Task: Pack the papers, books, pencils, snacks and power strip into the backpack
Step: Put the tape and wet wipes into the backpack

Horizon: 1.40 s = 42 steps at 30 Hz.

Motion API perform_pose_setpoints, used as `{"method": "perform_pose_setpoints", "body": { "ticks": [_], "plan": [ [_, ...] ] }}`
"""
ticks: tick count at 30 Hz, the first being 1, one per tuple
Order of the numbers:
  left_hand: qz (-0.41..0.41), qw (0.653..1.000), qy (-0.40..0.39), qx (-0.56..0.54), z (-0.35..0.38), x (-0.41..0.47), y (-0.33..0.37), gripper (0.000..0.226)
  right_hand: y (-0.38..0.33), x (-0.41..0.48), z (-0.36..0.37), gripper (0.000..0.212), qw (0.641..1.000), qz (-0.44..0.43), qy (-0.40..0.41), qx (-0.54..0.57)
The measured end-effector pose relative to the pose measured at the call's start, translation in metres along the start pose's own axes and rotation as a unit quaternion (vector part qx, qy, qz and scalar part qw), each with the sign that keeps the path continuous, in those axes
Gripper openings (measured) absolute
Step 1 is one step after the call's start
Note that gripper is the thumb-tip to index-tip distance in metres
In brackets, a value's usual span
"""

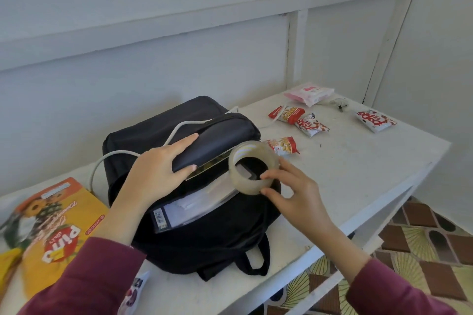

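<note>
**White table [358, 174] with one open backpack [204, 238]**

Inside the black backpack, papers [194, 202] show. At its mouth the left hand [158, 166], fingers curled, grips the flap [217, 143] raised. The right hand [291, 192] pinches one tape roll [249, 148] above the opening. Four red snack packets [286, 114] lie beyond.

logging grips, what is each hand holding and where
Right hand pinches the clear tape roll by its near rim; left hand grips the backpack flap at its edge.
</note>
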<state>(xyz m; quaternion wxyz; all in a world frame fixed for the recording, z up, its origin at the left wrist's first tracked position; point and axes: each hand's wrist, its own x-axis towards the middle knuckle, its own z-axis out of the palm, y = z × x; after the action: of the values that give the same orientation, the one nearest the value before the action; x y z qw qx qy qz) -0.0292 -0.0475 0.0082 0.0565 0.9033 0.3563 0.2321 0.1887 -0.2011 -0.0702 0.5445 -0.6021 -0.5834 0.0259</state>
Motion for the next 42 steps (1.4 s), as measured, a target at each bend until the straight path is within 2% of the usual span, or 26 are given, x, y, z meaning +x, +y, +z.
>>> {"method": "perform_pose_setpoints", "body": {
  "ticks": [7,13,17,19,21,23,25,27,30,33,38,42],
  "plan": [
    [0.006,0.999,0.048,-0.011,-0.003,-0.006,0.004,0.062,0.014,0.004,0.035,0.024,0.995,0.024,-0.091,-0.035],
    [-0.016,0.999,0.044,-0.026,0.003,-0.010,0.006,0.065,0.018,0.004,0.040,0.029,0.995,0.026,-0.090,-0.040],
    [-0.047,0.999,-0.003,-0.019,0.015,-0.007,0.004,0.073,0.020,0.000,0.036,0.042,0.996,0.033,-0.080,-0.001],
    [-0.046,0.999,-0.001,-0.020,0.022,-0.005,0.006,0.077,0.021,-0.004,0.031,0.042,0.998,0.028,-0.060,0.013],
    [-0.040,0.998,0.040,-0.007,0.029,-0.001,0.014,0.074,0.025,-0.005,0.024,0.037,0.999,0.021,-0.029,0.008],
    [-0.013,0.992,0.122,-0.009,0.036,0.004,0.029,0.062,0.034,-0.002,0.015,0.034,1.000,0.017,0.010,-0.005],
    [0.031,0.978,0.197,-0.052,0.045,0.010,0.055,0.043,0.046,0.003,0.003,0.033,0.999,0.016,0.037,-0.025],
    [0.064,0.964,0.223,-0.131,0.062,0.018,0.087,0.026,0.061,0.012,-0.012,0.033,0.997,0.014,0.043,-0.055],
    [0.079,0.956,0.165,-0.228,0.096,0.032,0.132,0.022,0.089,0.031,-0.035,0.034,0.995,0.032,0.037,-0.089],
    [0.049,0.960,0.066,-0.269,0.133,0.052,0.162,0.032,0.123,0.056,-0.060,0.037,0.990,0.053,0.028,-0.126],
    [-0.042,0.972,-0.037,-0.230,0.194,0.086,0.196,0.058,0.180,0.107,-0.097,0.036,0.980,0.065,-0.003,-0.187],
    [-0.025,0.990,-0.077,-0.115,0.237,0.112,0.200,0.065,0.218,0.154,-0.117,0.037,0.970,0.053,-0.050,-0.231]
  ]
}}
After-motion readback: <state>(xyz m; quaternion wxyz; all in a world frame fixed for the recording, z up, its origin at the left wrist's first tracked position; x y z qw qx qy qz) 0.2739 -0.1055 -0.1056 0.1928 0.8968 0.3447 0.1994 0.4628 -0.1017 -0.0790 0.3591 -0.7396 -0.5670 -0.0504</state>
